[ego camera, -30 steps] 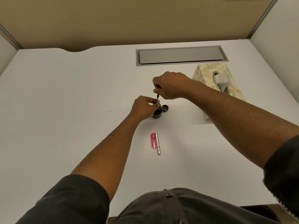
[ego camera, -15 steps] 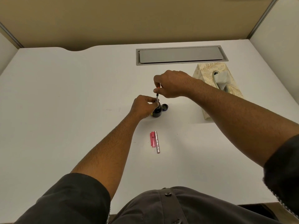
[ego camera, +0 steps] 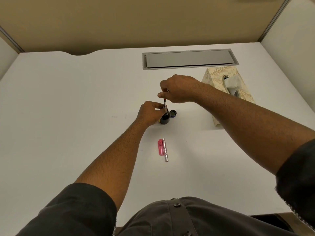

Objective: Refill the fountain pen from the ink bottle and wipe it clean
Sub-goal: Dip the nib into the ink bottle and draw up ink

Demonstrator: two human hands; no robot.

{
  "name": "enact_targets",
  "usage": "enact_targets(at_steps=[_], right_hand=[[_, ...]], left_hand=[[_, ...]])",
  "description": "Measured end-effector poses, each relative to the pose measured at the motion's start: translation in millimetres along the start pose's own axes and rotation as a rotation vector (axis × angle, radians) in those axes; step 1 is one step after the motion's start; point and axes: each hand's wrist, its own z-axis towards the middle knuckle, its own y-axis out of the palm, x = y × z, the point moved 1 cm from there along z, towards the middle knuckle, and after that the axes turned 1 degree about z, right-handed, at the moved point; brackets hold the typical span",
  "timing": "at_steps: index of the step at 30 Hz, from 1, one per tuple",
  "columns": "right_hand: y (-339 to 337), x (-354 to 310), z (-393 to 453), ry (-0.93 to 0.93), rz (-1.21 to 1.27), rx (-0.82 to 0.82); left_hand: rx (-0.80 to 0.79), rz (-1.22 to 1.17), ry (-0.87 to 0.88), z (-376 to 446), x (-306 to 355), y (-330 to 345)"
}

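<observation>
A small dark ink bottle stands on the white desk. The fountain pen's thin inner part stands upright with its lower end in the bottle's mouth; a red ring shows near its top. My left hand is closed around the bottle's neck, its fingertips pinching the pen there. My right hand hovers just above the pen's top with its fingers curled and the thumb forward; contact with the pen is unclear. The bottle's black cap lies just right of the bottle.
A pink pen cap and a silver pen barrel lie side by side nearer me. A patterned tissue box with a tissue sticking out stands at the right. A grey lid is set in the desk at the back.
My right hand has risen slightly off the pen's top, so the red-ringed upper end now shows. The left hand and bottle have stayed put.
</observation>
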Motion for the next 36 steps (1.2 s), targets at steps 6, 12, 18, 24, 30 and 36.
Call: enact_targets(at_steps=[6, 12, 18, 24, 30, 36], right_hand=[[-1.5, 1.1, -1.2, -0.031, -0.031, 0.000], [2.6, -1.5, 0.8, 0.017, -0.092, -0.014], [-2.1, -3.9, -1.9, 0.037, -0.111, -0.013], [-4.1, -1.9, -4.1, -0.019, -0.050, -0.023], [-1.8, -3.3, -3.3, 0.005, -0.116, -0.013], [-5.5, -6.1, -4.4, 0.022, -0.148, -0.015]], left_hand=[[0.005, -0.015, -0.015, 0.0, 0.1, 1.4], [0.010, -0.018, -0.012, -0.8, -0.1, 0.5], [-0.002, -0.015, -0.017, -3.1, 1.4, -1.0], [0.005, -0.015, -0.025, -2.7, 1.8, 0.3], [0.006, -0.015, -0.022, -1.4, 0.8, 1.2], [0.004, -0.013, -0.015, 1.1, -1.4, 1.6]])
